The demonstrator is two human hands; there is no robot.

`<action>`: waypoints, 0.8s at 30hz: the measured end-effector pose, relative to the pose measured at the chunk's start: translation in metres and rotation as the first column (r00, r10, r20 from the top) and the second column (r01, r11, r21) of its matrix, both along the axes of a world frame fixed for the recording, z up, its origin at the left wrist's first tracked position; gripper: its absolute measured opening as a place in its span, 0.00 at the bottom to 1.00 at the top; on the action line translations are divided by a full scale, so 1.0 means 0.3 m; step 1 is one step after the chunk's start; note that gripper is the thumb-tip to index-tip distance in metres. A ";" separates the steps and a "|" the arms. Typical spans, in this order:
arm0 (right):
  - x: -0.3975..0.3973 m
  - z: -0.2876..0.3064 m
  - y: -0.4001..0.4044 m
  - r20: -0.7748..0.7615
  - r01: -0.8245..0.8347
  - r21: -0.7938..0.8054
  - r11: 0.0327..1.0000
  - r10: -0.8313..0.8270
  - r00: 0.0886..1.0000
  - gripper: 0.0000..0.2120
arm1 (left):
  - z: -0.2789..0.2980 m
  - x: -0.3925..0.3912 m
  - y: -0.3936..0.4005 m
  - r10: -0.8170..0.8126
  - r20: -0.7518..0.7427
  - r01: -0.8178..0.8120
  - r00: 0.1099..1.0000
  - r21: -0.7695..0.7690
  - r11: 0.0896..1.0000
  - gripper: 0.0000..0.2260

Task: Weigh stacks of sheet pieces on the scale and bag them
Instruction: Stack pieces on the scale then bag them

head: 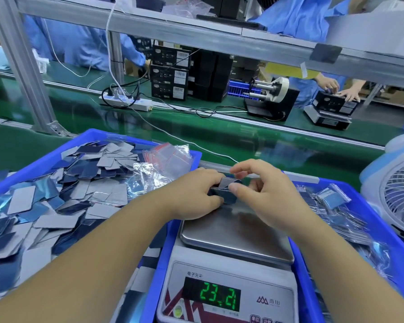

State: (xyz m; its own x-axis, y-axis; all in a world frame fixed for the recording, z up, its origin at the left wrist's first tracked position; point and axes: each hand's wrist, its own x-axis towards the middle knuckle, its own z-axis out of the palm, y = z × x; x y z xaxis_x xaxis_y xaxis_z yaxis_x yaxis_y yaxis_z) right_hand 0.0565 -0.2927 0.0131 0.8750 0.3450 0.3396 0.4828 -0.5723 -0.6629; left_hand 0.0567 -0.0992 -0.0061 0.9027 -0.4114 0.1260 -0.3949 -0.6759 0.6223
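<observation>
Both your hands sit center frame over one scale (233, 238), display reading 23.21. Your left hand (196, 194) grips one small stack of sheet pieces (226, 191) just above the pan; your right hand (264, 197) pinches its top piece between thumb and fingers. Two blue bins: left bin (56, 152) heaped with loose pieces, too many to count, right bin (359, 194) with bagged stacks. One pile of empty bags (168, 157) upper center.
</observation>
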 end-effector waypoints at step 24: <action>0.017 0.004 -0.025 -0.149 0.033 -0.139 0.990 -0.054 0.987 0.08 | -0.028 0.016 -0.017 0.021 0.059 -0.024 0.998 0.055 0.998 0.18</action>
State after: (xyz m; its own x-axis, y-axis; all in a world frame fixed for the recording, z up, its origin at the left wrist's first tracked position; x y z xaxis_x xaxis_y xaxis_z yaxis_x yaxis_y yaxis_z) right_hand 0.0615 -0.3004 0.0143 0.9282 0.3389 0.1539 0.3547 -0.6800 -0.6417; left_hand 0.0616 -0.1044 -0.0146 0.9035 -0.3990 0.1566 -0.4140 -0.7179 0.5596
